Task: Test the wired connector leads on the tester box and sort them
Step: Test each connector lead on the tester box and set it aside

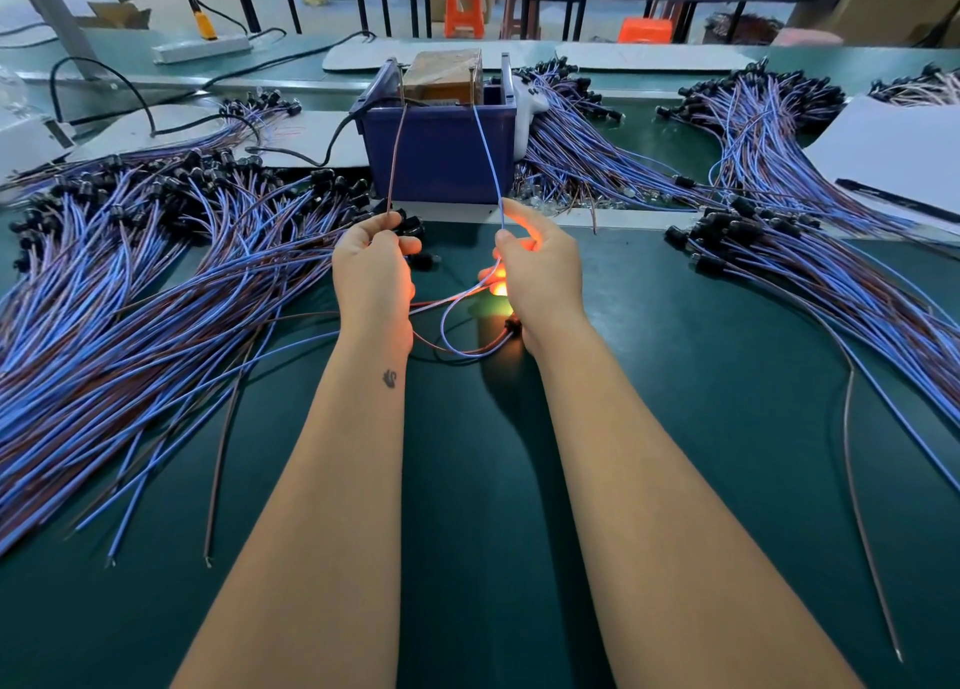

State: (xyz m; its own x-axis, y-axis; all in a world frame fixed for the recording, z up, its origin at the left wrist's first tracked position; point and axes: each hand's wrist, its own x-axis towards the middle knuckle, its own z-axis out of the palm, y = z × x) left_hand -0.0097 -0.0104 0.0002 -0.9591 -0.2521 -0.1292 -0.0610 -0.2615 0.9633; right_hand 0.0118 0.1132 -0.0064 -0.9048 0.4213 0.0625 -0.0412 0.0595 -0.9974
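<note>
We pinched the brown wire [396,158] in our left hand [371,267] and the blue wire [488,153] in our right hand [540,277]; both ran up from our grips to the tester box [441,160], an orange lamp [497,283] glowing beneath our right fingers.

Single head view, looking forward-down along forearms, close over green bench [675,376].
</note>
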